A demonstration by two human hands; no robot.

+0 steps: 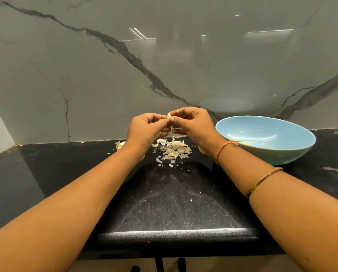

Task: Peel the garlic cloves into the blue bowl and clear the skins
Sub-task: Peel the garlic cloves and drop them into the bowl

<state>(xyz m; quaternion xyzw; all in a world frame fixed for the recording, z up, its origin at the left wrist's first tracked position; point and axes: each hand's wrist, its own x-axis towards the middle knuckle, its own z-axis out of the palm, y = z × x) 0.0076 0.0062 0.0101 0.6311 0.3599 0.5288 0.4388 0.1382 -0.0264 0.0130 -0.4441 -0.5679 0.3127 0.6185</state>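
Peeling in progress at the back of the black countertop [174, 203]. The garlic clove [169, 119] is held in the air between both hands, above the heap of skins [174, 150] and to the left of the blue bowl [281, 154]. Its top shows pale and bare; the fingers hide whether skin clings lower down.

Handling, as I judge it:
- **Clove:** small, light and firm enough to take a pinch. It looks smooth and is likely slick once bare. Best held across its flat sides while the other hand picks at the skin from one end.
- **Skins:** papery, brittle, near weightless. They will scatter easily and cling to damp fingers, so clearing them probably calls for a sweeping palm, not picking one by one.

Left hand [144, 132]: fingers curled in, tips pinching the clove's left side.

Right hand [195, 126]: thumb and forefinger closed on the clove's right edge, lower fingers curled loosely beneath. Something thin and pale sits near them, maybe a strip of skin; too small to tell.

Both wrists are raised off the counter, forearms reaching straight forward. An orange thread band [225, 150] circles the right wrist, with a gold bangle [262, 181] further up the forearm.

The bowl sits on the counter just right of the right wrist. One yellowish piece shows inside near the rim, probably a peeled clove. A lump of unpeeled garlic [120, 144] lies left of the left hand, close to the marble backsplash [85, 85].
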